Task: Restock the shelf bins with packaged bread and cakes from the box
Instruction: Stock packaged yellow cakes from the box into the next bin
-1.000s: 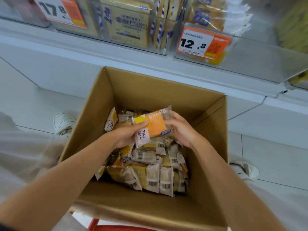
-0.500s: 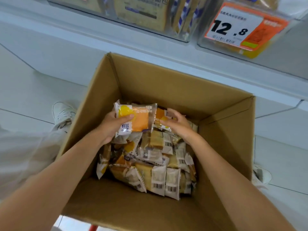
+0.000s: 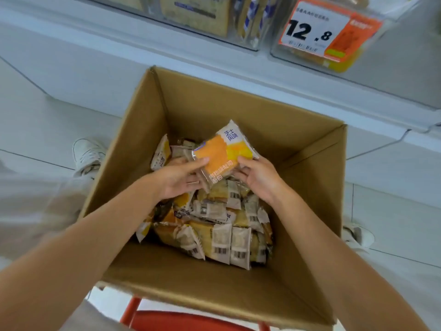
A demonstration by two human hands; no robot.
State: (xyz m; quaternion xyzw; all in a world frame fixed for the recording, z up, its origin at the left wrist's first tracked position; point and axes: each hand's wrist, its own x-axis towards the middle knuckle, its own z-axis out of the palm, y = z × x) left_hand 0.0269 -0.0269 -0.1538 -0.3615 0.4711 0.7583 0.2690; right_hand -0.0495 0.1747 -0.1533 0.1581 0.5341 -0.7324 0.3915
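Observation:
An open cardboard box [image 3: 310, 168] stands in front of me with several packaged breads [image 3: 226, 237] piled in its bottom. Above the pile I hold an orange and yellow bread packet [image 3: 220, 152] between both hands. My left hand [image 3: 177, 179] grips its left edge with the thumb on top. My right hand [image 3: 259, 175] pinches its right edge. More packets seem stacked under the top one, partly hidden by my fingers.
Clear shelf bins [image 3: 214, 17] with packaged bread run along the top, with a 12.8 price tag [image 3: 317, 29] at the right. The box rests on a red stool [image 3: 181, 318]. White shoes [image 3: 87, 154] stand on the tiled floor on both sides.
The packet that my left hand held alone is now gripped by both hands, turned, and lifted a little above the pile. My right hand left the packets below and came to its right edge.

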